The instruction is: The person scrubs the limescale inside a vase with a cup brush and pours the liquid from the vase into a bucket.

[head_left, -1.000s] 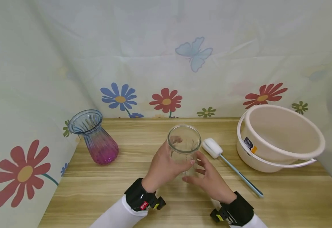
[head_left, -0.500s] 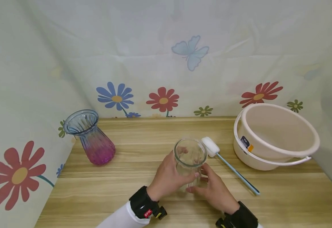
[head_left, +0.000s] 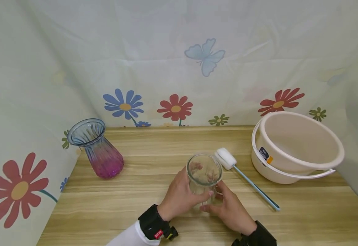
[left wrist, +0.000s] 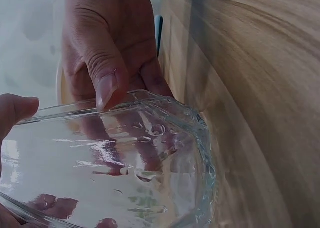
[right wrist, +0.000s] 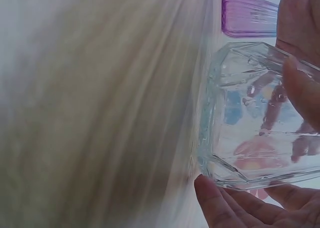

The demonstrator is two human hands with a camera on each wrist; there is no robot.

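A clear glass vase (head_left: 204, 174) with a round rim and a thick, faceted base is upright in both hands, its base close over the table. My left hand (head_left: 183, 194) grips it from the left, with the thumb across the near side and fingertips visible through the glass. On the lower right side my right hand (head_left: 231, 206) holds it, thumb in front and fingers round behind. The right thumb (left wrist: 107, 87) lies along the glass in the left wrist view. Right fingers (right wrist: 220, 203) touch the base edge in the right wrist view.
A blue-to-pink ribbed glass vase (head_left: 106, 155) stands at the left. Just right of the clear vase lies a white sponge brush (head_left: 226, 158) with a blue handle. A beige bucket (head_left: 271, 171) stands at the right. A flowered curtain (head_left: 154, 68) backs the wooden table (head_left: 105, 208).
Both hands have brought the clear vase nearer to me and lower, slightly to the right. Over the last half second it has barely moved. The head view has shifted slightly.
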